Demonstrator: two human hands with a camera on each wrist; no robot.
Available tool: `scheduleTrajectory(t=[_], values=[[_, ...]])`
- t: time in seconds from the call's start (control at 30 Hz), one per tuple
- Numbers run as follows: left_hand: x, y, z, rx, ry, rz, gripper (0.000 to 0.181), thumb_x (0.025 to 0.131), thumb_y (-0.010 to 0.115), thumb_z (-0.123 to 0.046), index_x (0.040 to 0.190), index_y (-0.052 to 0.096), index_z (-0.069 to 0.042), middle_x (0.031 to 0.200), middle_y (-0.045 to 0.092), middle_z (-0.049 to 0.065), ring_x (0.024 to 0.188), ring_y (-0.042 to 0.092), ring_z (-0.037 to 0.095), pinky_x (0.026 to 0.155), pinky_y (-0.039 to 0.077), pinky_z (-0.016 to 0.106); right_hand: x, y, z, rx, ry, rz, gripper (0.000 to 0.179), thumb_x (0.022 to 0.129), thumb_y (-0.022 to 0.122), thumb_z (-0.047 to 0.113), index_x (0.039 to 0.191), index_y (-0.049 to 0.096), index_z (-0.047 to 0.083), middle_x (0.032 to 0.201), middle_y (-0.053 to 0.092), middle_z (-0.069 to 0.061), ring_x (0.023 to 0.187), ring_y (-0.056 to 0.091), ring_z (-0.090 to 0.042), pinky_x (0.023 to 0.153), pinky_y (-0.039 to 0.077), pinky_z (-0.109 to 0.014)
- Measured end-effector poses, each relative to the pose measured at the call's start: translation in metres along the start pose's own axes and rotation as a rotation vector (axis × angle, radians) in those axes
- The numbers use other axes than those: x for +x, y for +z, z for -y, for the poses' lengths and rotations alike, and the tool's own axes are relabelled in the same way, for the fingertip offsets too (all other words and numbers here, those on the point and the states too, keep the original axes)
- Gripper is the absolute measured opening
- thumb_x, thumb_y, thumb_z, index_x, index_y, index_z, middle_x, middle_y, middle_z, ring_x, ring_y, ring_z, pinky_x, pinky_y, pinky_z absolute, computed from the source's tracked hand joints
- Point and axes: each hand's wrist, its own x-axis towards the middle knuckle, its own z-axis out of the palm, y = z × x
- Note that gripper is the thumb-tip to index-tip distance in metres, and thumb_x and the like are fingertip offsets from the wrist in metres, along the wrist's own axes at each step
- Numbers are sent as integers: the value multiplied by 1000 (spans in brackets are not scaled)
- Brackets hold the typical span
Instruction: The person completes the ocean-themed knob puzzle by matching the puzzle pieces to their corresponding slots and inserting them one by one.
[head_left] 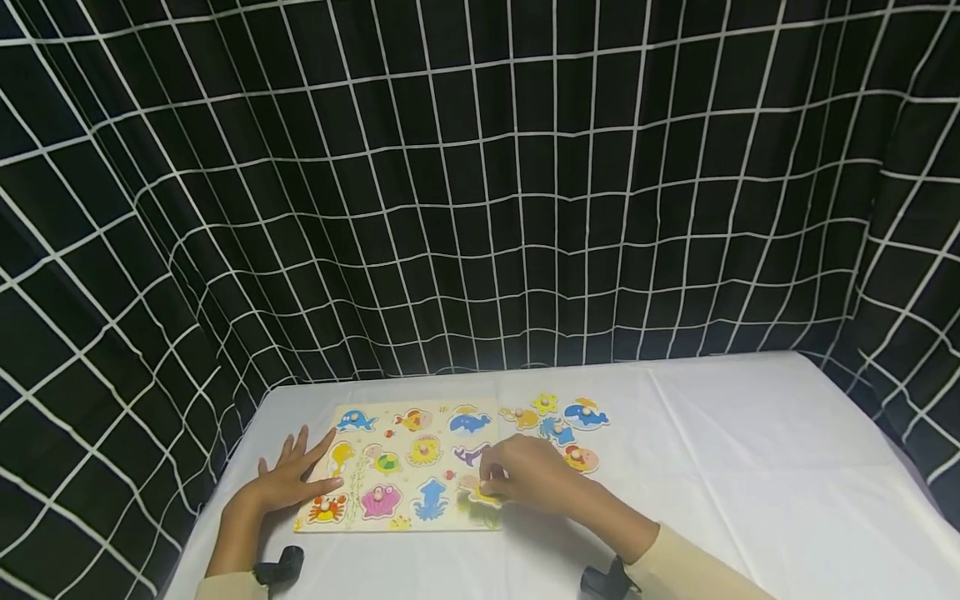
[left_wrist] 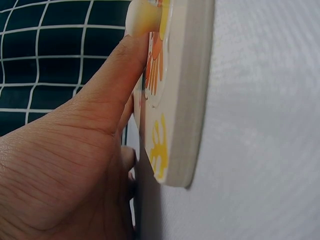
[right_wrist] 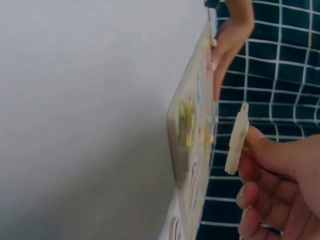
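Observation:
A flat wooden puzzle board point(head_left: 407, 490) with sea animal pictures lies on the white table. My left hand point(head_left: 288, 478) rests on its left side with fingers spread, the thumb near the crab piece point(head_left: 327, 509). In the left wrist view, the thumb point(left_wrist: 112, 82) touches a round knob point(left_wrist: 142, 19). My right hand point(head_left: 528, 472) pinches a thin wooden puzzle piece point(right_wrist: 237, 141) over the board's lower right corner. That piece is tilted and raised off the board in the right wrist view; its picture is mostly hidden. The blue squid point(head_left: 431, 499) spot shows no knob.
Right of the board lie several loose pieces: a yellow star point(head_left: 545, 404), a blue whale point(head_left: 587, 414), a blue squid piece point(head_left: 557, 431) and a red and yellow fish point(head_left: 581, 458). A black curtain point(head_left: 540, 225) with white grid lines stands behind the table point(head_left: 720, 475).

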Motion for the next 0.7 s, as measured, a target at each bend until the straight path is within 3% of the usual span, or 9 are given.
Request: scheduleTrajectory(t=[0.33, 0.7], values=[[-5, -1, -4, -14, 5, -5, 107, 78, 64, -77, 162, 23, -25, 166, -3, 30, 150, -10, 53, 104, -18, 80, 39, 14, 16, -65, -10, 25, 10, 87, 81, 27, 81, 74, 22, 67, 58, 16, 63, 50, -3, 58, 42, -23], [2, 5, 8, -16, 24, -24, 104, 80, 66, -74, 162, 23, -24, 167, -5, 28, 151, -11, 52, 104, -19, 78, 78, 29, 29, -114, -21, 15, 10, 86, 81, 30, 84, 78, 21, 68, 63, 16, 62, 51, -1, 59, 44, -19]])
